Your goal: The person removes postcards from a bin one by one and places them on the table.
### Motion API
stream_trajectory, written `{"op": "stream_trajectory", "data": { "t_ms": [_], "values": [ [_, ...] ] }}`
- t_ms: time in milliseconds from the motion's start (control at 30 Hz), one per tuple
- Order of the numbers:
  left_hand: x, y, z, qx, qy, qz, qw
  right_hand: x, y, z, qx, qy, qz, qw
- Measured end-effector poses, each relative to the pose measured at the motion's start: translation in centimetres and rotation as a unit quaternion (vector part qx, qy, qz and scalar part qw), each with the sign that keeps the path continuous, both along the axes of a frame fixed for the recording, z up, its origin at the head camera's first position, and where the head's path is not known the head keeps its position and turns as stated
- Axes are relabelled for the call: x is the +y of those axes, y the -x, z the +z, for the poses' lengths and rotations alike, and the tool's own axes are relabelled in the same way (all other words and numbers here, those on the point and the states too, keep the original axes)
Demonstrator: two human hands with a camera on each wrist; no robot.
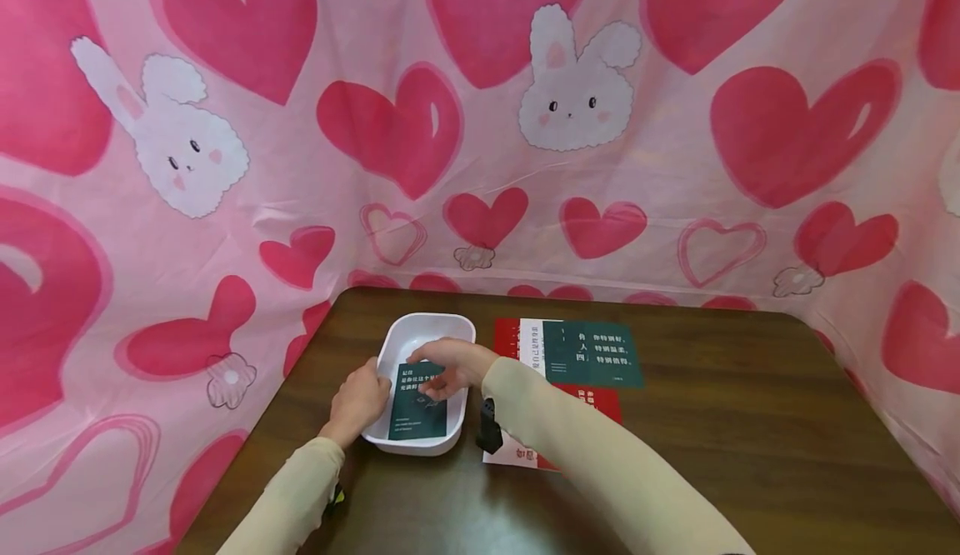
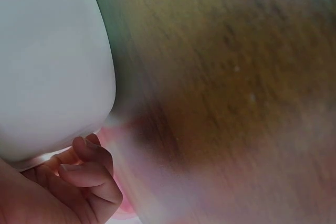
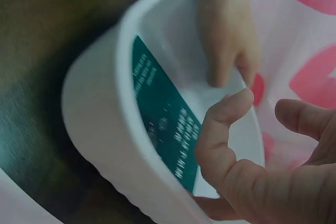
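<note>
A white plastic basin [image 1: 420, 448] stands on the left part of the table. Inside it lies a dark green card [image 1: 412, 420] with white print, also visible as the green card [image 3: 163, 114] in the right wrist view. My left hand [image 1: 358, 405] grips the basin's left rim, its fingers curled against the outside wall in the left wrist view. Over the basin reaches my right hand [image 1: 453, 363], above the card. Its thumb and index finger are bent and apart, with nothing between them in the right wrist view; its other fingers are partly hidden.
Right of the basin, overlapping printed cards lie on the brown table [image 1: 750, 422]: a green card [image 1: 600, 355], a white card [image 1: 532, 347] and red cards [image 1: 600, 401]. My right forearm crosses over some of them. Pink cloth [image 1: 480, 163] with hearts and rabbits hangs around the table.
</note>
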State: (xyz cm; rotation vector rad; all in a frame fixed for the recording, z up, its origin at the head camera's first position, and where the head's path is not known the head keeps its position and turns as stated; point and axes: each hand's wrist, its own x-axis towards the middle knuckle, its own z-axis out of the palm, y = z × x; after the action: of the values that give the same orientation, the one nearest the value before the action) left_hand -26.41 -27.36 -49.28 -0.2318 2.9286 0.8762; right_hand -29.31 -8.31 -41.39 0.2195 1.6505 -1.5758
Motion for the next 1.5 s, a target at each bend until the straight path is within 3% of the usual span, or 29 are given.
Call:
{"op": "stream_trajectory", "data": {
  "t_ms": [267, 567, 700, 767, 900, 1033, 1300, 1500],
  "values": [
    [0.1, 0.1, 0.2, 0.012, 0.010, -0.012, 0.9998, -0.9, -0.5, -0.8, -0.038, 0.016, -0.014, 0.999],
    [-0.1, 0.0, 0.2, -0.001, 0.010, -0.005, 0.9999, -0.5, -0.3, -1.7, -0.075, 0.034, -0.072, 0.994],
    [0.0, 0.0, 0.3, -0.005, 0.009, -0.004, 0.9999, -0.1, 0.0, -1.8, -0.073, 0.026, -0.063, 0.995],
    [0.0, 0.0, 0.3, -0.002, 0.012, -0.004, 0.9999, 0.0, 0.0, -1.7, -0.045, 0.014, -0.042, 0.998],
    [0.0, 0.0, 0.2, 0.001, 0.015, -0.002, 0.9999, 0.0, -0.5, -1.5, 0.071, -0.042, 0.007, 0.997],
    [0.1, 0.0, 0.1, -0.005, 0.006, 0.003, 1.0000, -0.4, -1.4, -1.4, 0.160, -0.117, 0.020, 0.980],
    [0.2, 0.1, 0.2, -0.016, 0.005, 0.007, 0.9998, -1.4, -1.7, -0.7, 0.241, -0.196, 0.013, 0.950],
    [0.2, 0.1, 0.3, -0.013, 0.012, 0.007, 0.9998, -1.6, -1.3, -0.6, 0.313, -0.236, 0.024, 0.920]
  ]
}}
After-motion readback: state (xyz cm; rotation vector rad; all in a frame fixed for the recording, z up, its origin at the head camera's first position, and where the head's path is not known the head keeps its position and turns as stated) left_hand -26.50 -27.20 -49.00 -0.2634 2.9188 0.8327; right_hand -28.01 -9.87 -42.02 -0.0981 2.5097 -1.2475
